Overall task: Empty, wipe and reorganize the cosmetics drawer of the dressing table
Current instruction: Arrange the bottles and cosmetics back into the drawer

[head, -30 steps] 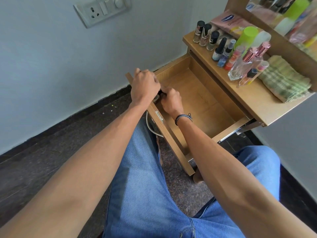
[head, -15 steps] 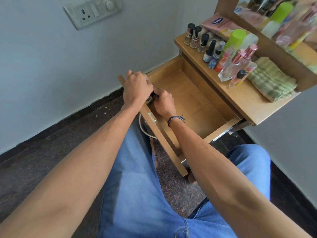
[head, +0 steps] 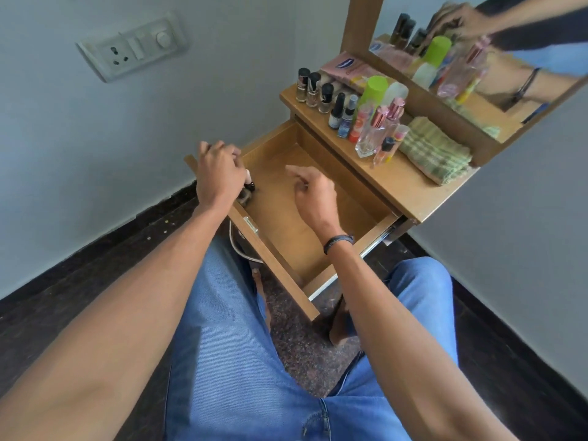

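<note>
Head view: the drawer (head: 280,230) stood open; its one visible small item (head: 250,186) lay in the front left corner, gripped by the left hand (head: 219,176). The right hand (head: 313,195) hovered slack and empty over the drawer, nearer the cloth (head: 436,151) on the counter (head: 410,198).

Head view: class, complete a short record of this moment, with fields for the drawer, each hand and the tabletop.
Drawer: pulled out, floor mostly bare
Left hand: at the left end of the drawer's front panel, grips a small dark item that is partly hidden
Right hand: above the drawer floor, fingers loosely curled, holds nothing
Tabletop: cosmetics bottles clustered together, folded checked cloth beside them
</note>
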{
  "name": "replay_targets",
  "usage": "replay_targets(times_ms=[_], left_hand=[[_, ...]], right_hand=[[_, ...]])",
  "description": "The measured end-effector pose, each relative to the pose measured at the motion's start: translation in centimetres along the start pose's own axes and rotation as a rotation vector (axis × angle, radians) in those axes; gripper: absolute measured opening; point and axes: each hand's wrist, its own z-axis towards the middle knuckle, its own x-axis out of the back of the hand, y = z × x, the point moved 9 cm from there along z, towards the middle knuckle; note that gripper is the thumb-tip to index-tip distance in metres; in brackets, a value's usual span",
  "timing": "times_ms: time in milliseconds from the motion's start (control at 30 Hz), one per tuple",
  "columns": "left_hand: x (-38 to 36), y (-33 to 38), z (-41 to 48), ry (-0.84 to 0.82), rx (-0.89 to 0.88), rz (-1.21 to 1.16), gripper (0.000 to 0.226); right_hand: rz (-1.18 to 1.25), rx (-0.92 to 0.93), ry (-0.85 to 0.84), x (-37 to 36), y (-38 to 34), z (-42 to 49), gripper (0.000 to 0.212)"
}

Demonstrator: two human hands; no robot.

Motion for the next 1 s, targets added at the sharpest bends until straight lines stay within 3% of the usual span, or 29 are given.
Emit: replay_targets(times_ms=[200,300,400,567,700,1000], left_hand=[[1.4,2.2,-1.3,0.050,-0.036,-0.016,0.029],[1.4,6.6,-3.2,0.061,-0.103,-0.212,0.035],[0.5,12.2,-5.1,-0.022,-0.145,-0.388,0.039],[-0.7,19.3,-5.9,-0.199,-0.156,-0.626,0.052],[-2.1,21.0,-5.1,-0.328,-0.049,-0.662,0.063],[-4.0,21.2,-4.1,-0.383,0.059,-0.678,0.060]], right_hand=[[-0.005,0.059,0.482,14.0,0.1,-2.9,0.022],[0.092,0.028,0.651,18.5,1.7,-3.1,0.016],[0.133,-0.034,0.607,19.5,3.2,-1.8,0.035],[0.043,-0.027,0.320,16.4,4.5,0.6,0.079],[-0.015,0.011,0.330,16.2,4.9,1.3,0.073],[-0.143,0.041,0.396,16.2,5.0,1.5,0.050]])
